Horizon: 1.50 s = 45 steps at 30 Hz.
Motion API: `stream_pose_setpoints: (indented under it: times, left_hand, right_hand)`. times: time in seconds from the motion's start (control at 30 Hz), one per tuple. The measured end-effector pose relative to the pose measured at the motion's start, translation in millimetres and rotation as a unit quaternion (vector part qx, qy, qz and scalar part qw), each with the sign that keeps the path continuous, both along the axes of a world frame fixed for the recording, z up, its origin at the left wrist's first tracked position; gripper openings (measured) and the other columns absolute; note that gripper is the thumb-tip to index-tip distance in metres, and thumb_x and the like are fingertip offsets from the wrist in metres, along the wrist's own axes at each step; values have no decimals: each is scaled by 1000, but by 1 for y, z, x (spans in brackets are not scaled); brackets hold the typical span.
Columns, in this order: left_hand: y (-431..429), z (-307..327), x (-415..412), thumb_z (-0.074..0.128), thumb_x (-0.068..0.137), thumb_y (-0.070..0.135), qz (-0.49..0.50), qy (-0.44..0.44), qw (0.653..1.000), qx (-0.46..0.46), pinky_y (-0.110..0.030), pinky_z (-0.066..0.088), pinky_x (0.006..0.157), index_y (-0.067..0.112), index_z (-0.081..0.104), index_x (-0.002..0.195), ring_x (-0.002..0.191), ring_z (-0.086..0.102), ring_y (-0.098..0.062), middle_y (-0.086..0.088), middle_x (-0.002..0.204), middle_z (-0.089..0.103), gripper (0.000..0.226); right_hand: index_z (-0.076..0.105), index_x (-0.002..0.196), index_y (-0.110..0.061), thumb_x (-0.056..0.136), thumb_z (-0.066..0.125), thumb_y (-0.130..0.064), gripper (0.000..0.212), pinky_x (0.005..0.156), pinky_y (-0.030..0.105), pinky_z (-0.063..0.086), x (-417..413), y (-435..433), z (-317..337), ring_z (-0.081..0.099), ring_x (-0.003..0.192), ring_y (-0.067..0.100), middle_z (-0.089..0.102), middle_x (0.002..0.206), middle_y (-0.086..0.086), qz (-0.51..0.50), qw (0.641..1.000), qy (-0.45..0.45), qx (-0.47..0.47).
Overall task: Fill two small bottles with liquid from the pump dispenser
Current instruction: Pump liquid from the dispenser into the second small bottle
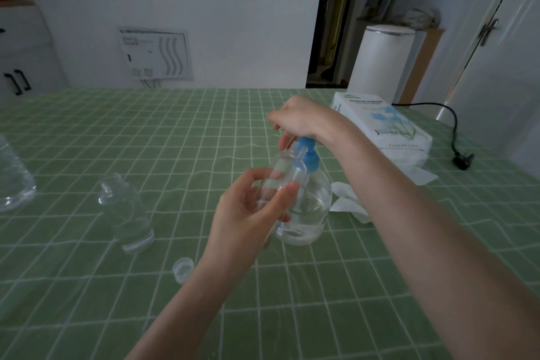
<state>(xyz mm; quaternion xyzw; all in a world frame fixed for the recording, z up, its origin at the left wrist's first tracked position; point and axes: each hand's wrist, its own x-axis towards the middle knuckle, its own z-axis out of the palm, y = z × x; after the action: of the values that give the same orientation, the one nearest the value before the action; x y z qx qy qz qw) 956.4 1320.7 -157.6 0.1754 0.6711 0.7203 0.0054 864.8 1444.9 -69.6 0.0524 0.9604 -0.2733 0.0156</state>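
Nearest me, a clear cap (182, 267) is lying on the green-checked counter (321, 301). My left grip (248, 222) is grasping a clear small bottle (281, 168), tilting its open neck up at the blue spout of the pump dispenser (312, 213). The dispenser is standing mid-counter, and my fingers are hiding the bottle's lower half. My right grip (301, 120) is curling down over the pump head. A second small bottle (125, 213) is standing uncapped toward the left edge. Crumpled tissue (347, 204) and a tissue pack (385, 128) are sitting toward the far right corner.
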Motion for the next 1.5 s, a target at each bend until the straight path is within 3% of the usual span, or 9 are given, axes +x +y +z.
stream_pose_setpoints:
  times: [0.17,0.43,0.63,0.8,0.87,1.0,1.2,1.3,1.5]
  left_hand:
    - [0,-1,0,66,65,45,-4,-1,1000,6,-19,47,48,26,63,87,55,63,-8,4,70,72,29]
    - [-1,-5,1,67,64,46,4,-8,1000,-3,-18,46,47,30,64,83,55,64,-7,4,70,73,24]
    - [1,-2,0,66,63,47,2,2,1000,5,-19,48,50,26,63,87,55,64,-6,3,70,72,33]
    - [1,-3,1,67,63,46,1,-1,1000,11,-20,47,48,27,64,86,54,62,-7,1,70,72,30]
    - [-1,-3,0,67,64,44,4,-2,1000,10,-19,47,48,27,64,86,55,63,-7,2,70,72,27]
    - [0,-6,0,67,64,46,8,-5,1000,-1,-16,48,49,27,64,86,57,65,-7,3,71,72,30]
    - [1,-4,0,67,64,43,7,-5,1000,3,-16,49,49,23,63,88,56,65,-7,3,71,72,31]
    - [1,-1,2,66,64,44,2,-5,1000,4,-17,47,47,25,63,88,55,64,-6,4,71,73,31]
    - [2,0,2,66,62,47,-1,-15,1000,5,-18,44,46,24,63,89,55,62,-7,1,71,72,36]
  right_hand:
    - [59,124,-5,96,42,-28,40,57,25,38,1,0,0,55,68,17,73,105,11,-1,1000,-19,16]
    - [59,120,-1,96,45,-25,36,79,32,45,1,-1,-8,60,87,26,69,111,15,0,1000,-26,1]
    - [53,130,-2,96,45,-24,42,60,24,43,1,1,0,61,67,19,73,93,11,3,1000,-6,-17]
    - [55,129,-5,96,44,-28,42,55,24,39,2,0,-1,61,70,17,74,96,8,3,1000,-18,-2]
    - [56,127,-5,96,44,-28,40,60,25,41,3,-1,-1,63,79,19,73,101,9,1,1000,-23,-3]
    - [55,130,-4,96,45,-27,42,84,33,45,3,-2,-7,63,106,28,69,115,14,0,999,-34,3]
    - [58,121,-3,95,46,-26,36,74,30,46,3,-1,-4,68,97,26,73,100,11,-2,1000,-10,-4]
    - [60,118,-4,96,46,-25,34,79,30,51,3,0,-1,71,88,24,74,93,11,0,1000,6,-8]
    - [59,123,-4,97,46,-27,37,87,33,48,1,-1,-2,68,99,25,73,103,10,4,1000,-16,10]
